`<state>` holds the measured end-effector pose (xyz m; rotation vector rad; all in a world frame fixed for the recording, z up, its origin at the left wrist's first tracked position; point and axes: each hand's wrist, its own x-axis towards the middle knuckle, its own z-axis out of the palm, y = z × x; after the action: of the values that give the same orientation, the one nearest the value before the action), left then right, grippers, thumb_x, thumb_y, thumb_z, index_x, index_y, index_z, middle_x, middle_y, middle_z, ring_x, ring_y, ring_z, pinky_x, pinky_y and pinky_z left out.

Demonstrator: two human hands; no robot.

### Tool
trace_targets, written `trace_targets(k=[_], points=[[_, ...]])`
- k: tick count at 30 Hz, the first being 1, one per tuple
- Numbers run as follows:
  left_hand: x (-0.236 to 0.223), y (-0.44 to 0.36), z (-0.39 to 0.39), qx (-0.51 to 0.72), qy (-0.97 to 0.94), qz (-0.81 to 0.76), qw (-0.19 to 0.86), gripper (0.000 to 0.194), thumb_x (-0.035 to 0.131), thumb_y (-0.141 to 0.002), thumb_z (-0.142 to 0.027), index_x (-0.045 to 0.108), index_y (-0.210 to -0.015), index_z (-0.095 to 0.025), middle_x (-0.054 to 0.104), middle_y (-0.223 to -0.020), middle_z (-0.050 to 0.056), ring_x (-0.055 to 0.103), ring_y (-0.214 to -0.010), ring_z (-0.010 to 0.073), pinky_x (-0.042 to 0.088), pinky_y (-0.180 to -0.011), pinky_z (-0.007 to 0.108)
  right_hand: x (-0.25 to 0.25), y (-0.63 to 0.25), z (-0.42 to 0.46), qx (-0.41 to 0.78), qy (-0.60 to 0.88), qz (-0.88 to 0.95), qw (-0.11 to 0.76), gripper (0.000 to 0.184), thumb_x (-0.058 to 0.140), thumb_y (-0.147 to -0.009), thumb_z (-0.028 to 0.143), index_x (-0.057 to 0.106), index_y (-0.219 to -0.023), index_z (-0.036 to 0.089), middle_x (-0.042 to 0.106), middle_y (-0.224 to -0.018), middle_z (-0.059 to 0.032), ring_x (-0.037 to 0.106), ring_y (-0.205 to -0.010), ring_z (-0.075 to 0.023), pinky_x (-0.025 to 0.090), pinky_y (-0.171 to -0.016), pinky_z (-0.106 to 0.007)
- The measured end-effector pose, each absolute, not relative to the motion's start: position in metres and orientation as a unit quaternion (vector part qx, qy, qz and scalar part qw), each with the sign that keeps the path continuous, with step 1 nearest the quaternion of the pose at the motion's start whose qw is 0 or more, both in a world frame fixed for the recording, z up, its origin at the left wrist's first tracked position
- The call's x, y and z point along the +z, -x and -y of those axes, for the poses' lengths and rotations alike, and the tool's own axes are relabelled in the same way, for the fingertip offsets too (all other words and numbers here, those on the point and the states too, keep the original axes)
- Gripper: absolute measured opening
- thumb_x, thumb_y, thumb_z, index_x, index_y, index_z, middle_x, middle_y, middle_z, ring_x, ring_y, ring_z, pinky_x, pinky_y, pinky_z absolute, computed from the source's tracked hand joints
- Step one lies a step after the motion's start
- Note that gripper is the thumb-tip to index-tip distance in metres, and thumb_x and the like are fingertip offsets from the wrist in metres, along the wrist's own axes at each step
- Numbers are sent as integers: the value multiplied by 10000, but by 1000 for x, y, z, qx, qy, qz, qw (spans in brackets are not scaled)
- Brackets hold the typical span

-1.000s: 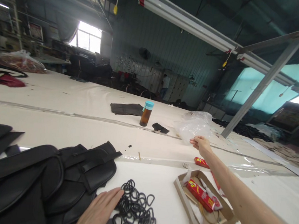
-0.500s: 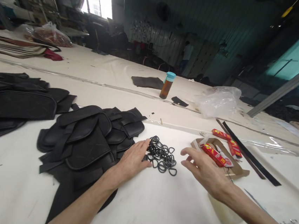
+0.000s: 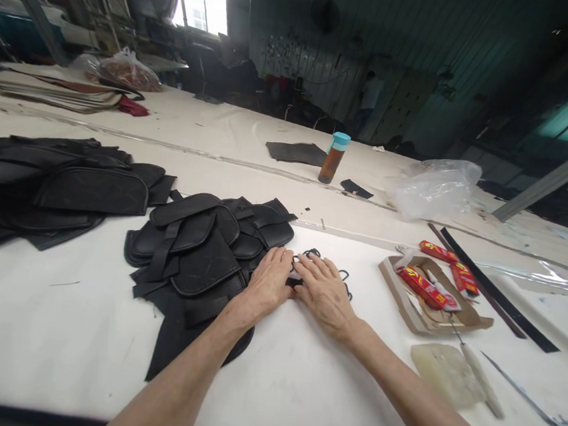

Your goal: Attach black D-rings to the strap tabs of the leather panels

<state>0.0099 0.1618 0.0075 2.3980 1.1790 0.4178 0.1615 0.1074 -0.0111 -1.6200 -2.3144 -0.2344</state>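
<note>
R hand [image 3: 324, 294] moved in over black rings [image 3: 313, 252], ctr frame, beside L hand [image 3: 271, 280]; prob. to corral them; grips hidden, can't tell.

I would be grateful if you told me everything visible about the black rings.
The black rings lie in a small cluster on the white table surface, mostly hidden beneath the hands. Thin, curved loops with open centres show beyond the fingertips and past the outer side of the right hand. The left hand is against the cluster's left side. Whether they are metal or plastic, I cannot tell.
</note>
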Motion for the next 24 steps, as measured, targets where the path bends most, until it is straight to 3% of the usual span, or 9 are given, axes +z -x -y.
trace_targets(k=[5,14,24], points=[[6,-8,-167,149,-863,-443,190,494,683,-595,-195,444,-1024,-141,479,-1179,133,377,-1196,282,314,-986,393,-16,-155,-130,-74,517,842,134,317,464,-893,218,552,-1198,232,548,-1296,-45,435,-1228,-243,262,-1035,-460],[12,-8,-165,142,-872,-430,182,277,705,-629,-213,467,-768,-188,539,-891,41,501,-978,242,393,-830,374,-14,-164,-139,-105,535,829,122,196,468,-904,219,621,-1026,232,641,-1119,-62,500,-1131,-236,305,-981,-436],[9,-7,-168,142,-885,-416,155,220,698,-672,-311,521,-670,-180,558,-835,34,522,-908,219,391,-810,346,-18,-181,-155,-136,576,799,109,127,513,-851,133,616,-896,191,638,-1016,-83,498,-1057,-247,332,-937,-417]])
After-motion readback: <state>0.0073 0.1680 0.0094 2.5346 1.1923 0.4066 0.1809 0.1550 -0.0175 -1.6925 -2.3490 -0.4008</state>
